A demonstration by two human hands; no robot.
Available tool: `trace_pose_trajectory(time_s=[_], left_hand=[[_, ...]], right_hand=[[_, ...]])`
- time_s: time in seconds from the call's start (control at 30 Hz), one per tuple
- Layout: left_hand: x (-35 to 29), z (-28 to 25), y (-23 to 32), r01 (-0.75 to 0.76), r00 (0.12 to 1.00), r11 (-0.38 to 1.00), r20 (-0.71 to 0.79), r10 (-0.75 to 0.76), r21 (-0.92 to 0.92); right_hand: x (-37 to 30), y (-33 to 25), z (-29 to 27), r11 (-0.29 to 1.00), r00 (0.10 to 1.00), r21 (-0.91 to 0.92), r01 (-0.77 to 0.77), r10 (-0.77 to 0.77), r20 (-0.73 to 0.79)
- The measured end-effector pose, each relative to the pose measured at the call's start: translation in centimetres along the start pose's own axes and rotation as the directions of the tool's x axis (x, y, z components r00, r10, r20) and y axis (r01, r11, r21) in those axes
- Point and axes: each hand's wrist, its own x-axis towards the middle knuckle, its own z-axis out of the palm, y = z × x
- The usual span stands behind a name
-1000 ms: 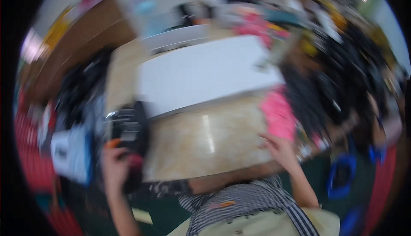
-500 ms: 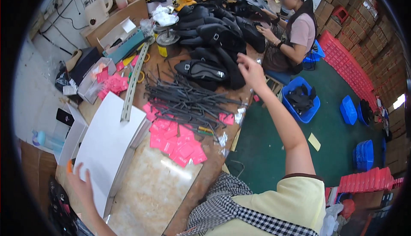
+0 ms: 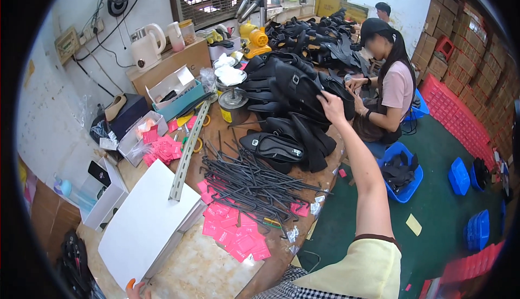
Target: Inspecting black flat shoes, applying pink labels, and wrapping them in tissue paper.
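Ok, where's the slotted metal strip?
The metal strip is left of centre in the head view, its near end over the white stack, left of the dark rods.

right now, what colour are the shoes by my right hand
The shoes by your right hand are black, best seen in the head view.

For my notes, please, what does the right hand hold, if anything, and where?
The right hand touches a black shoe at its edge; gripping is unclear.
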Motion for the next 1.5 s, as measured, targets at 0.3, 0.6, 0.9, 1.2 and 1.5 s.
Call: trace_pose_trajectory(time_s=[0.3, 0.6, 0.9, 1.2, 1.5], left_hand=[[6.7, 6.5, 22.6, -0.191, 0.964, 0.410, -0.093, 0.247, -0.892], [-4.8, 10.2, 15.9, 0.293, 0.846, -0.022, 0.270, -0.461, -0.956], [-13.8, 12.2, 8.0, 0.386, 0.649, -0.149, 0.383, -0.658, -0.910], [-11.9, 13.4, 9.8, 0.243, 0.801, 0.189, 0.087, -0.593, -0.952], [-7.6, 6.7, 15.3, -0.129, 0.973, 0.806, -0.231, -0.009, -0.577]], right_hand=[[-13.4, -20.1, -1.7, 0.360, 0.928, 0.893, -0.271, -0.148, 0.341], [-39.3, -31.9, 5.7, 0.278, 0.416, 0.507, -0.816, -0.327, 0.848], [-43.7, -37.4, 5.4, 0.891, 0.283, 0.453, -0.038, -0.425, 0.860], [-41.1, -30.2, 3.7, 0.915, 0.326, 0.312, 0.257, -0.386, 0.863], [-30.5, -23.8, 12.1, 0.831, 0.692, -0.069, 0.552, -0.411, 0.594]])
